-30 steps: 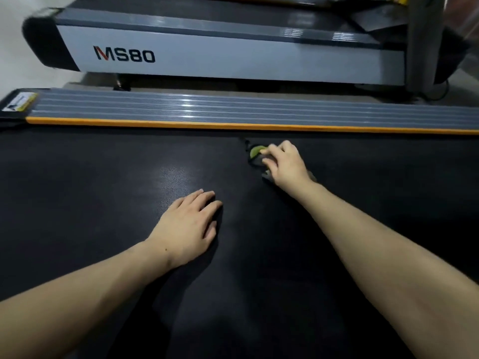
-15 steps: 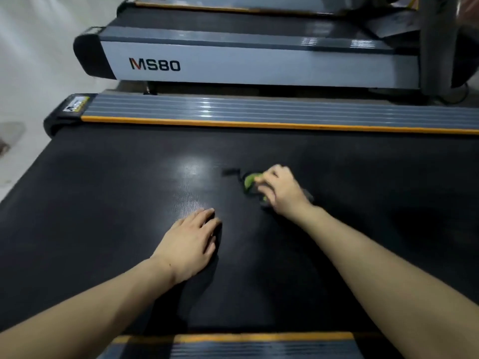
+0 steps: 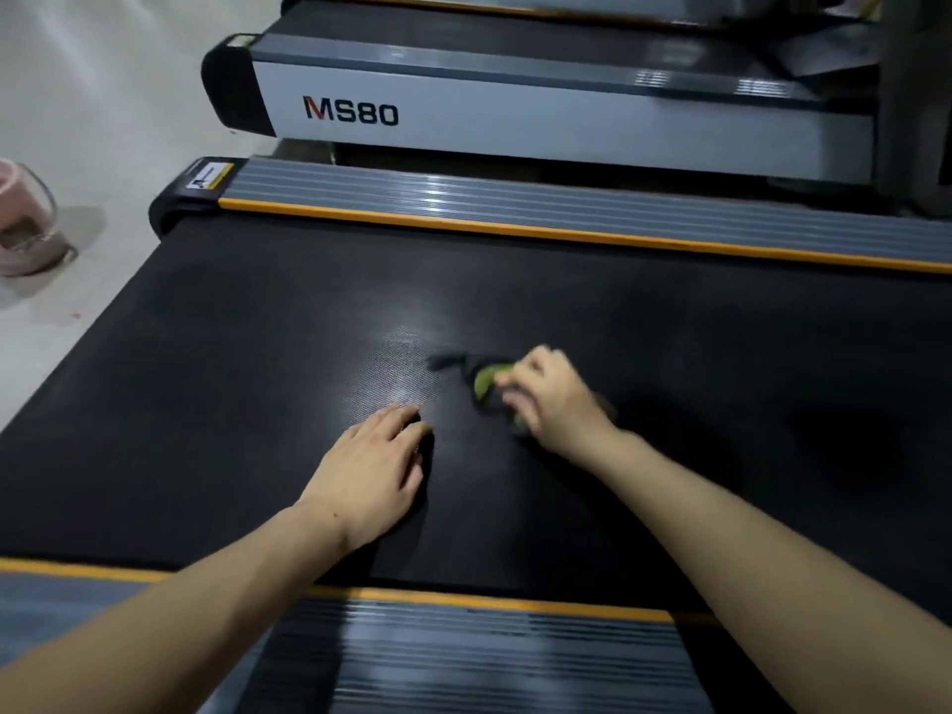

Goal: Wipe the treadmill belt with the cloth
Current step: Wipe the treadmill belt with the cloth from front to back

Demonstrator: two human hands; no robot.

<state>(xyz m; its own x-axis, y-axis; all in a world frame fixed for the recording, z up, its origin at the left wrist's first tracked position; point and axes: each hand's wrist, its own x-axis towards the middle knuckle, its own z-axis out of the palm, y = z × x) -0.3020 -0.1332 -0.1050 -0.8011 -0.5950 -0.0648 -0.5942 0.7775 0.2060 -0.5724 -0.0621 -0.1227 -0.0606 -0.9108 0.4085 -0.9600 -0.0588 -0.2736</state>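
Both hands are sitting nearer the belt's near orange edge than a moment ago, the cloth having come along with the right one. On the floor at far left a pink container (image 3: 23, 219) is standing. Left hand (image 3: 373, 468) is lying flat, fingers straight, on the treadmill belt (image 3: 206, 404). Right hand (image 3: 554, 399) is curling over the green-and-dark cloth (image 3: 484, 382), which is poking out leftward from under its fingers

Bunched green-dark cloth (image 3: 487, 382) on black belt (image 3: 216, 383)
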